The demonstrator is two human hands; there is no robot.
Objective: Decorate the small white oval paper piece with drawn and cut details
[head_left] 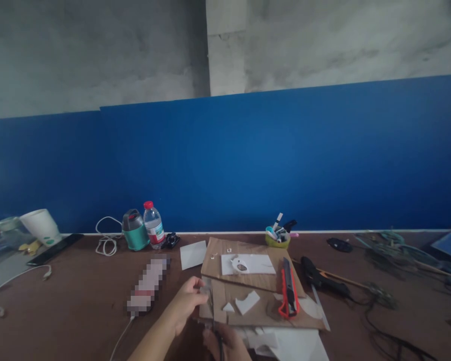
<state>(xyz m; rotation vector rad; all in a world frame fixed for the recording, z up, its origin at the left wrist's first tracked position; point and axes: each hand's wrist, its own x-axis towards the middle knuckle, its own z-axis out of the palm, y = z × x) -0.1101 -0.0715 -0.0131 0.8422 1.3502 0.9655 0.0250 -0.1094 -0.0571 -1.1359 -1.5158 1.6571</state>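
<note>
Biggest worry for me is fingertips. The right hand looks closed around a pair of scissors, and the left hand seems pinched on a small pale scrap by the left edge of the cardboard. It's blurry there, so I can't tell if the blades touch the scrap. Taking the hands as the middle of the dial, the scissors point roughly at 12, and the scrap sits right near that line. One sloppy squeeze or a scrap that twists in the grip and you'd get a wonky cut, or a nick.

Next, the red utility knife lying on the cardboard around 2 to 3 o'clock. Can't see whether the blade's out, but a sweeping right arm could catch it. Loose white offcuts at 2 could slide off if the board gets bumped, and same for the little cutout on the white card at 1.

Other clutter: a black-handled tool between 2 and 3, with a cable mess past it that could snag a sleeve. Pen pot at 1:30, water bottle at 11, and a pixelated gadget at 10 with a white lead running down the counter left of the forearm, easy to hook with an elbow
</note>
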